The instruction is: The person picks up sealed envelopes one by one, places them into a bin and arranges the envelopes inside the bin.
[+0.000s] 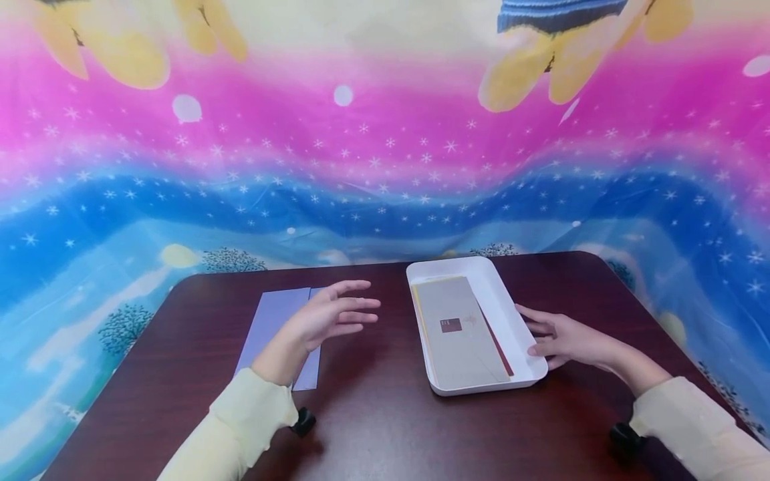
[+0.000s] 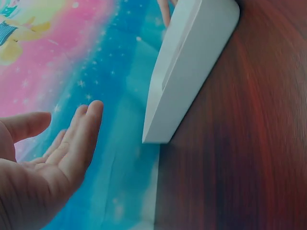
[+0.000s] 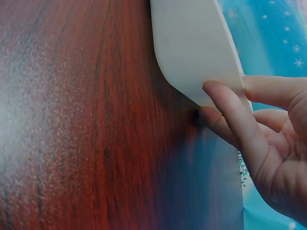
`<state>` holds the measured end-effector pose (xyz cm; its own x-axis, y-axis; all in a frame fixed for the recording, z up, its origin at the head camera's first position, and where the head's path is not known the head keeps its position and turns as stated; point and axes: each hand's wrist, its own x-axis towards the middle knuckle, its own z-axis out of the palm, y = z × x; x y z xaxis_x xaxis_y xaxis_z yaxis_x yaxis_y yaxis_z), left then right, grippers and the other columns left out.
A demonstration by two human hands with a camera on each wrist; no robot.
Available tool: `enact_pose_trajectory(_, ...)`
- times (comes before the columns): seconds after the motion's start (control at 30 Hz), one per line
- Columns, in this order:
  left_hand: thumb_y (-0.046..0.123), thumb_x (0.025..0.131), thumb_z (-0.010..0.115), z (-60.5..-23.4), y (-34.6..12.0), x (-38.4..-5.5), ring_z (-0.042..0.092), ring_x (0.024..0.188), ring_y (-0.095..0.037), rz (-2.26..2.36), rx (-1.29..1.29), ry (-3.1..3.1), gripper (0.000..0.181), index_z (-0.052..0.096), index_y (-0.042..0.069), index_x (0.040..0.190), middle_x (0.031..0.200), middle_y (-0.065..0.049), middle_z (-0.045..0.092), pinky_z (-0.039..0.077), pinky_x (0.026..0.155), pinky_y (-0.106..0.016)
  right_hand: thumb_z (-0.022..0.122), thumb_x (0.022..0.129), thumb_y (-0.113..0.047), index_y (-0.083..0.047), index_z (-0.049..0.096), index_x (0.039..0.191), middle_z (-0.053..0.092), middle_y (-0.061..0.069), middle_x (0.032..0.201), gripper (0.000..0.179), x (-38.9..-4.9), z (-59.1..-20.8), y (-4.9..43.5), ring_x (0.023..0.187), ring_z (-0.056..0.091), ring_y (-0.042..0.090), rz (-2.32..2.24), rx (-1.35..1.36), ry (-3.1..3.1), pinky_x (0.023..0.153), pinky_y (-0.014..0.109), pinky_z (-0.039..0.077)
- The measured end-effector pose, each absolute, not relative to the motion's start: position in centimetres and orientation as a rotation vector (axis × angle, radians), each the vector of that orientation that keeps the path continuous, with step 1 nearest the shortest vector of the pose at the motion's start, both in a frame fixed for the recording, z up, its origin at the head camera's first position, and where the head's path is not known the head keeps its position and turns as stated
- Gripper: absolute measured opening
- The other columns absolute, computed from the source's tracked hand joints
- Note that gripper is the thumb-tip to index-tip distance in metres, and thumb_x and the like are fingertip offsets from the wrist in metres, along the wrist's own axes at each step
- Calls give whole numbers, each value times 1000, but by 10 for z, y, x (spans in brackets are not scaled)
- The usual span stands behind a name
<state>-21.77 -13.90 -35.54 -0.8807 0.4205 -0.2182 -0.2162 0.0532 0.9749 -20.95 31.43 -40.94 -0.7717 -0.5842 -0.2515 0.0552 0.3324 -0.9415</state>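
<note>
A white tray [image 1: 517, 321] lies on the table, with a flat grey envelope [image 1: 463, 347] inside that bears a small dark red square. Yellow and red edges show from under the envelope. My right hand [image 1: 562, 341] holds the tray by its near right corner, the thumb [image 3: 225, 103] against the outer wall and other fingers around the rim and base. My left hand [image 1: 331, 312] is in the air left of the tray, fingers extended and holding nothing. Below it lies flat purple paper [image 1: 273, 321], partly hidden by the hand and wrist.
The dark reddish-brown table [image 1: 373, 427] has rounded far corners. A colourful printed cloth [image 1: 385, 153] hangs behind it and along both sides. Black wrist devices [image 1: 303, 422] show at the cuffs of the pale sleeves [image 1: 240, 407].
</note>
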Motion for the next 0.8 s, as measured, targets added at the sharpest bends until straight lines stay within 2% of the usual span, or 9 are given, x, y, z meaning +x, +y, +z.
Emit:
enact_pose_trajectory(0.1,12,107,51,-353,-149,-217,65,119,-33,1829,219,1974,47,42,3,152,138,-21,61,38,111,-58,65,99,-3,3,-3,160,13,45,155,92,-209,-409,313,112,66,31,-1461,-467,2053,79,47,60)
enact_pose_trajectory(0.23,16,106,53,-350,-162,-216,65,120,-33,1750,237,2088,49,41,3,152,138,-22,61,38,110,-59,66,99,-4,3,-2,160,15,45,155,92,-209,-408,313,111,66,31,-1449,-456,2068,79,47,60)
enact_pose_trajectory(0.37,17,106,56,-349,-176,-213,67,115,-31,1677,222,2215,51,41,2,152,133,-22,65,43,107,-57,67,98,-3,3,-1,161,15,45,155,92,-210,-409,315,111,66,32,-1443,-454,2081,78,46,60)
enact_pose_trajectory(0.53,12,106,55,-352,-194,-209,66,112,-37,1592,197,2369,47,41,0,150,125,-22,68,45,104,-60,67,98,-3,3,0,160,16,45,155,92,-211,-410,315,110,66,31,-1443,-463,2087,78,46,61)
enact_pose_trajectory(0.67,11,106,54,-356,-205,-206,66,112,-39,1516,182,2426,47,42,-2,150,127,-26,66,45,103,-62,67,98,-4,3,-1,160,16,46,154,92,-210,-410,315,109,66,30,-1441,-466,2085,77,47,61)
enact_pose_trajectory(0.8,14,105,58,-358,-216,-206,66,111,-40,1425,168,2483,51,40,-3,151,129,-28,63,50,97,-59,67,98,-4,3,-1,160,16,46,154,92,-209,-410,315,110,66,30,-1445,-455,2082,77,47,61)
